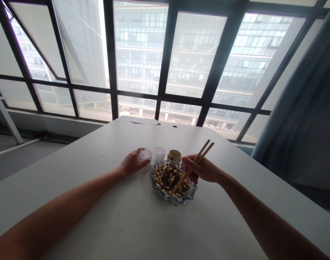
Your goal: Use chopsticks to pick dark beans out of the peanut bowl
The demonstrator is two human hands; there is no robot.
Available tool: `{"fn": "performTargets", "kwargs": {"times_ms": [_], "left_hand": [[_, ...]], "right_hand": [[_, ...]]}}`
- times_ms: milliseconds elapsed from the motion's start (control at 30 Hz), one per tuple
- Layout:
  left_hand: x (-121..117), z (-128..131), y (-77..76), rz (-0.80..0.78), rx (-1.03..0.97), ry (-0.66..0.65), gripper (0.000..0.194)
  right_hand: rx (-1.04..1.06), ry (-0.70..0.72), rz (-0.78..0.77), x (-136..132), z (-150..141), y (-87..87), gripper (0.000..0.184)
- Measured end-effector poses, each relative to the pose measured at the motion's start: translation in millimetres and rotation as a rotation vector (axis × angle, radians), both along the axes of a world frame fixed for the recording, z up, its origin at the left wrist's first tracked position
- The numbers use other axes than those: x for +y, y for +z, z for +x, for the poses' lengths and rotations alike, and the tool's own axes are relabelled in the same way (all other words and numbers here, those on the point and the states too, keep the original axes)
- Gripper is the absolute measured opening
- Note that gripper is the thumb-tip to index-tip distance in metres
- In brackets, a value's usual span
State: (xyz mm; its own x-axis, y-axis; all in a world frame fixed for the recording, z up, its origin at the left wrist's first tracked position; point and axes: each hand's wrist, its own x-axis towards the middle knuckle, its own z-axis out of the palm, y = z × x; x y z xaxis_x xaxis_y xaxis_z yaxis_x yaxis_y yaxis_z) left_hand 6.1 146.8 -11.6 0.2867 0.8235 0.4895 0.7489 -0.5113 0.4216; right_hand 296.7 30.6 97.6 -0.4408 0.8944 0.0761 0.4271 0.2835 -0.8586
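My right hand grips a pair of wooden chopsticks, their tips down among the nuts in a clear glass bowl with a jagged rim. Peanuts and smaller dark pieces, too small to name, fill the bowl. My left hand is wrapped round a small translucent plastic cup just left of the bowl. Beside it stands a second translucent cup. Behind the bowl is a small cream-coloured cup with dark markings, partly covered by the bowl's rim.
All of this rests on a long white table. White paper lies at its far end, near two dark round holes. Beyond are large dark-framed windows; a blue curtain hangs at the right, and a white metal frame stands at the left.
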Motion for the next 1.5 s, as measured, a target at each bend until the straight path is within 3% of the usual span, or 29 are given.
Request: {"fn": "performTargets", "kwargs": {"times_ms": [133,300,567,1033,1500], "left_hand": [[-1.0,-0.1,0.5,-0.009,0.003,-0.005,0.066],[-3.2,0.2,2.3,-0.023,0.010,-0.001,0.066],[-4.5,1.0,4.1,-0.031,0.021,0.003,0.066],[-2.1,0.5,1.2,-0.017,0.009,-0.005,0.066],[-2.6,1.3,3.3,-0.008,0.021,0.009,0.065]], "right_hand": [[0.012,0.009,0.021,5.0,1.3,-6.6,0.062],[0.057,-0.116,0.158,13.1,3.6,-15.0,0.059],[0.091,-0.220,0.230,7.8,3.8,-1.1,0.062],[-0.034,-0.098,0.137,-1.8,7.4,9.6,0.064],[-0.121,0.008,0.185,-7.3,0.7,9.0,0.061]]}}
